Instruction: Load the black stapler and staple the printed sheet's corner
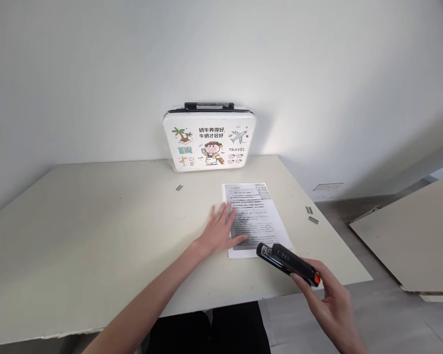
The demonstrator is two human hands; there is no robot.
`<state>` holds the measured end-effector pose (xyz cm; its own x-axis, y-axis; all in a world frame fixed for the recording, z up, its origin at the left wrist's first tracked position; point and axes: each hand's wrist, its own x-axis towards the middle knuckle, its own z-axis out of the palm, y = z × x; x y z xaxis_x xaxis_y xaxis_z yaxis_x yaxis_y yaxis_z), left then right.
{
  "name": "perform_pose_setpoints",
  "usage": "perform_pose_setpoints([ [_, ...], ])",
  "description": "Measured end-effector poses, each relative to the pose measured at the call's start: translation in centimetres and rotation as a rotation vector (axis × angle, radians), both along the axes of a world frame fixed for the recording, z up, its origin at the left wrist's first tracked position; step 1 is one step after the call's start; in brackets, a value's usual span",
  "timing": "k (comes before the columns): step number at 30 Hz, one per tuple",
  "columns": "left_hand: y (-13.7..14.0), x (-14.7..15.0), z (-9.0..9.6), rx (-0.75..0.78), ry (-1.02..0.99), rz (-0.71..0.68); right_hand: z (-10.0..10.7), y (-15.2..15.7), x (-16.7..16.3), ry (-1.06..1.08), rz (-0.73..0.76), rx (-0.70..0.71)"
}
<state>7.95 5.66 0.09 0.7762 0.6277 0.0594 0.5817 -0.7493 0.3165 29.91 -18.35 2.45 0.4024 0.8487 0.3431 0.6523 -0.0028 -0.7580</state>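
My left hand (221, 230) lies with spread fingers on the left edge of a printed sheet of paper (256, 216). The sheet rests on the table, and a white margin shows along its lower edge; whether more sheets lie under it I cannot tell. In my right hand (330, 297) is a black stapler (290, 263) with an orange part at its rear end. Its front end points left, over the paper's lower right corner. The thumb and fingers grip the rear of the stapler near the table's front edge.
A white carrying case (211, 142) with cartoon prints and a black handle leans against the wall at the back. One strip of staples (179, 187) lies in front of it; two more strips (313, 220) are near the right edge of the pale table (107, 236). A board (413, 236) stands at right.
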Motion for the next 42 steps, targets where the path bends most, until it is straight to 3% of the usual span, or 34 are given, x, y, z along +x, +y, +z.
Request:
perform_pose_setpoints([
  [4,1.4,4.3,-0.6,-0.008,-0.028,-0.010,0.3,0.0,-0.5,0.038,-0.067,-0.025],
  [8,1.6,3.6,-0.1,-0.091,-0.145,0.038,0.3,0.6,-1.4,0.080,-0.036,-0.047],
  [11,0.5,-0.7,0.9,-0.185,-0.243,0.113,0.1,1.4,-2.5,0.115,0.027,-0.061],
  [18,-5.0,-13.7,3.7,-0.321,-0.417,0.307,-0.4,4.9,-7.3,0.221,0.309,-0.081],
  [23,-8.0,-18.0,4.5,-0.388,-0.576,0.536,-0.9,8.8,-10.9,0.180,0.430,-0.121],
  [29,-9.1,-18.4,3.7,-0.444,-0.720,0.677,-1.2,12.0,-13.7,0.148,0.459,-0.137],
  [36,-8.9,-18.4,2.7,-0.439,-0.719,0.663,-0.4,11.5,-13.8,0.279,0.434,-0.200],
  [42,-9.2,-18.2,3.0,-0.357,-0.706,0.729,-1.2,11.5,-13.7,0.314,0.435,-0.189],
])
